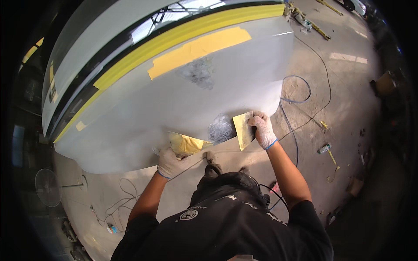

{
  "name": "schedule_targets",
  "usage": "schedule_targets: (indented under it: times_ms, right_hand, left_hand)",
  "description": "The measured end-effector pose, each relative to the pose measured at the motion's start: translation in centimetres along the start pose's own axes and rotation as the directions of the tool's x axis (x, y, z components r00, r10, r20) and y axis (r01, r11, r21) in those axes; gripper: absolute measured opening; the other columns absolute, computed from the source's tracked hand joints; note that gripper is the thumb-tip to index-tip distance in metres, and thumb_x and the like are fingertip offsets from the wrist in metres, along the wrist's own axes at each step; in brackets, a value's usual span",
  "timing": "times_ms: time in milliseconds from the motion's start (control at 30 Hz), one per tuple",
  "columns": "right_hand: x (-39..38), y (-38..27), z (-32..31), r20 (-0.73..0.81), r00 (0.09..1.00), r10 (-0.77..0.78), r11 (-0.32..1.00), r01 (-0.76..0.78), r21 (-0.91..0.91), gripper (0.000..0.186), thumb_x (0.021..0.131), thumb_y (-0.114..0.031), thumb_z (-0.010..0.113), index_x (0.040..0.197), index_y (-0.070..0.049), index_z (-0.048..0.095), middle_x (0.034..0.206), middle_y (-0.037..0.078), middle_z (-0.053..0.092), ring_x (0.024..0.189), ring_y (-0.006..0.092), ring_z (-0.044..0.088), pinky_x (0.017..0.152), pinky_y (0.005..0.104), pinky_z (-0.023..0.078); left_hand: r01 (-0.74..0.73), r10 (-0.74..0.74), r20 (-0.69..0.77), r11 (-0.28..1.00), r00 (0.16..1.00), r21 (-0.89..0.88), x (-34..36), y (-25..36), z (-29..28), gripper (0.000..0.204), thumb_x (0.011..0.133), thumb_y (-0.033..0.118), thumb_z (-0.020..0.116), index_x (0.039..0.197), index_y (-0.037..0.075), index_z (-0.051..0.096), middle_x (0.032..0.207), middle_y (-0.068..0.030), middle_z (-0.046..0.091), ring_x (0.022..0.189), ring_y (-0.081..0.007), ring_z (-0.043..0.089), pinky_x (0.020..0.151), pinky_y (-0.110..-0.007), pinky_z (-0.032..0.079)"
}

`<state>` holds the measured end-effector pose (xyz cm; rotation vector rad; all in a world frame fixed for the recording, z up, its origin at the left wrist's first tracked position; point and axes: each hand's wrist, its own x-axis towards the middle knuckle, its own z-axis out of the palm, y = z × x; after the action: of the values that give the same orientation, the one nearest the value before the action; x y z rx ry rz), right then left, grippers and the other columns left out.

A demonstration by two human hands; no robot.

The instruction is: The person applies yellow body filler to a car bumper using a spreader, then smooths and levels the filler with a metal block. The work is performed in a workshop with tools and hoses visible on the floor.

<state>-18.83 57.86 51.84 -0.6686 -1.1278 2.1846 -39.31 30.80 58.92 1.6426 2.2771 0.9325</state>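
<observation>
A pale grey vehicle panel with strips of yellow tape fills the upper middle. Near its lower edge is a mottled dark repair patch; another is higher up. My right hand, in a white knit glove, pinches a yellow paper sheet beside the lower patch. My gloved left hand is closed at the panel's lower edge, touching a crumpled piece of yellow paper; what exactly its fingers grip is hidden.
Cables loop over the concrete floor. A tool with yellow tape lies at right; long yellow tools lie farther back. A round wire-guarded fan stands at left. My legs and shoes show below the panel.
</observation>
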Motion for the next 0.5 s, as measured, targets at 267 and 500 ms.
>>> schedule_targets:
  times_ms: [267,500]
  right_hand:
    - [3.9,2.6,0.4,-0.025,0.997,-0.075,0.995,0.077,0.067,0.009,0.079,-0.009,0.06,0.071,-0.006,0.063,0.068,-0.002,0.055,0.066,0.0114,0.049,0.064,0.0274,0.041]
    - [3.0,-0.1,1.5,-0.068,0.997,0.037,0.999,-0.038,-0.017,0.012,0.081,-0.012,0.058,0.07,-0.007,0.06,0.07,-0.001,0.054,0.069,0.0134,0.049,0.067,0.0292,0.041]
  left_hand:
    - [0.063,-0.039,-0.101,0.97,0.994,0.237,1.5,-0.7,0.3,0.018,0.075,0.026,0.076,0.075,0.01,0.069,0.063,-0.0134,0.067,0.061,-0.0365,0.068,0.057,-0.045,0.055]
    - [0.036,0.026,-0.202,0.955,0.979,0.294,1.8,-2.8,2.0,0.017,0.072,0.023,0.076,0.072,0.008,0.067,0.062,-0.014,0.066,0.062,-0.0379,0.068,0.058,-0.047,0.056]
